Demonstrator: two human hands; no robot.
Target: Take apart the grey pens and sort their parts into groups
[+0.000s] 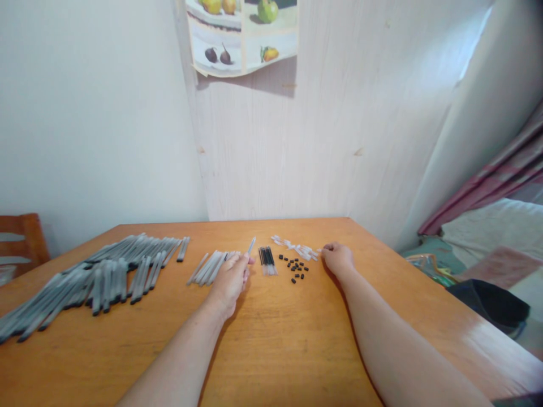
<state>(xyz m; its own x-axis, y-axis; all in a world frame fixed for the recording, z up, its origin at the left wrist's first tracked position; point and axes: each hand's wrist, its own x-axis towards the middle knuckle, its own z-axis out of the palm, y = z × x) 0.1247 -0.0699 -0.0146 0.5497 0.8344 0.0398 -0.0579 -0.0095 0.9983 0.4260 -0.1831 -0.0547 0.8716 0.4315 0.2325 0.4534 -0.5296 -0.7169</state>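
My left hand (pixel 232 278) is closed around a slim pen (pixel 251 245), whose pale pointed end sticks up past the fingers. Beside and partly behind that hand lies a group of translucent pen barrels (pixel 208 268). My right hand (pixel 338 257) rests at the right end of a scatter of clear pen caps (pixel 302 250), its fingertips pinched at the outermost one. Between the hands is a row of black ink refills (pixel 267 257) with clear lower ends. Small black plugs (pixel 297 267) are strewn just right of the refills.
A large heap of pens with dark ends (pixel 123 265) spreads over the left of the wooden table (pixel 271 350). A wall stands behind the far edge, with a fruit poster (pixel 244 39). A chair (pixel 29 237) is at left, a dark bag (pixel 487 305) at right.
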